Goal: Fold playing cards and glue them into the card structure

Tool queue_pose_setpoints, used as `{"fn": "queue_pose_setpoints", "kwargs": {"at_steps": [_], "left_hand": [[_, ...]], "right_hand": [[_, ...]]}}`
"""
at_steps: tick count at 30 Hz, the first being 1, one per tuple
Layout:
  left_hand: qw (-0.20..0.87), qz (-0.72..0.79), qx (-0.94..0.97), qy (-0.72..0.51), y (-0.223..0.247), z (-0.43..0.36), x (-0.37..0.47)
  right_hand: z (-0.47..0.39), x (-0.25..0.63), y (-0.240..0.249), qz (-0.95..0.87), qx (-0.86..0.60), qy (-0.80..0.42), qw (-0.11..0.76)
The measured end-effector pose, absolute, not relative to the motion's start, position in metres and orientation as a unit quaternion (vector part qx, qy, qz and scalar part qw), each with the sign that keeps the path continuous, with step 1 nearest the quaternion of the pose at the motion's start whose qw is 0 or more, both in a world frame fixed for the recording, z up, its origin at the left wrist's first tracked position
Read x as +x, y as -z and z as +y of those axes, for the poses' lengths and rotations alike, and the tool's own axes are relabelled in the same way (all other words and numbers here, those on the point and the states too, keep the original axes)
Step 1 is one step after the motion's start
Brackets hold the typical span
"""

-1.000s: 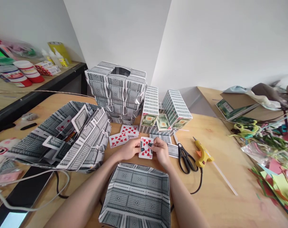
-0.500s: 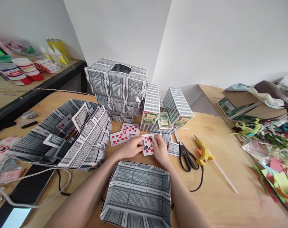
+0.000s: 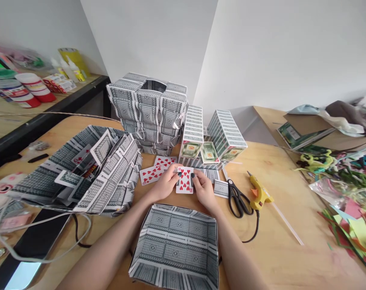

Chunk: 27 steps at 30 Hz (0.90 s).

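Observation:
Between my two hands is a playing card (image 3: pixel 185 182), the ten of hearts, face up. My left hand (image 3: pixel 167 183) pinches its left edge, and my right hand (image 3: pixel 203 186) grips the right edge. Whether more cards lie under it I cannot tell. Left of my left hand, heart cards (image 3: pixel 151 174) lie face up on the table. Face-down cards (image 3: pixel 221 188) lie just right of my right hand. Nearer to me, between my forearms, stands an open box covered in card backs (image 3: pixel 176 251).
Black-handled scissors (image 3: pixel 238 199) and a yellow glue gun (image 3: pixel 259 192) with its cord lie right. Behind stand a card-covered box with a top hole (image 3: pixel 154 108) and stacked card packs (image 3: pixel 192 133). A card-covered tray (image 3: pixel 110 185) is left; paper scraps (image 3: pixel 352 225) lie far right.
The ten of hearts has turned more upright and shifted slightly left. My left thumb has moved from the card's lower face to its upper left edge; my right fingers now sit at its right edge.

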State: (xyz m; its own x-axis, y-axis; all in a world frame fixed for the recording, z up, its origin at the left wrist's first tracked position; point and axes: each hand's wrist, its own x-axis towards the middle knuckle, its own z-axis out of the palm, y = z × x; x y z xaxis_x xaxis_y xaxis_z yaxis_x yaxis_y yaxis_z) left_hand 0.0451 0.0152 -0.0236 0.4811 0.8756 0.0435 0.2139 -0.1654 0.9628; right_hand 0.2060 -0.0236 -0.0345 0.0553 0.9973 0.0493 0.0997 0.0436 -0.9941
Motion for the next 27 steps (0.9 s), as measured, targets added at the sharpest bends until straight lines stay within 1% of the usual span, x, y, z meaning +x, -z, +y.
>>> {"fn": "queue_pose_setpoints", "kwargs": {"at_steps": [4,10,15,18,27], "left_hand": [[0.538,0.388,0.672,-0.33,0.029,0.0158,0.045],[0.496,0.41,0.689,-0.334,0.0299,0.016,0.0464],[0.492,0.41,0.69,-0.337,0.0272,0.0148,0.0471],[0.504,0.403,0.685,-0.338,0.0268,0.0143,0.0475],[0.538,0.401,0.661,-0.335,0.0214,0.0126,0.0486]], "right_hand": [[-0.0241,0.2058,0.034,-0.511,-0.527,-0.451,0.508],[-0.0242,0.2054,0.0274,-0.514,-0.517,-0.454,0.512],[-0.0244,0.2019,0.0267,-0.463,-0.508,-0.495,0.531],[-0.0243,0.2015,0.0275,-0.443,-0.503,-0.516,0.534],[-0.0251,0.204,0.0309,-0.4,-0.518,-0.523,0.547]]}}
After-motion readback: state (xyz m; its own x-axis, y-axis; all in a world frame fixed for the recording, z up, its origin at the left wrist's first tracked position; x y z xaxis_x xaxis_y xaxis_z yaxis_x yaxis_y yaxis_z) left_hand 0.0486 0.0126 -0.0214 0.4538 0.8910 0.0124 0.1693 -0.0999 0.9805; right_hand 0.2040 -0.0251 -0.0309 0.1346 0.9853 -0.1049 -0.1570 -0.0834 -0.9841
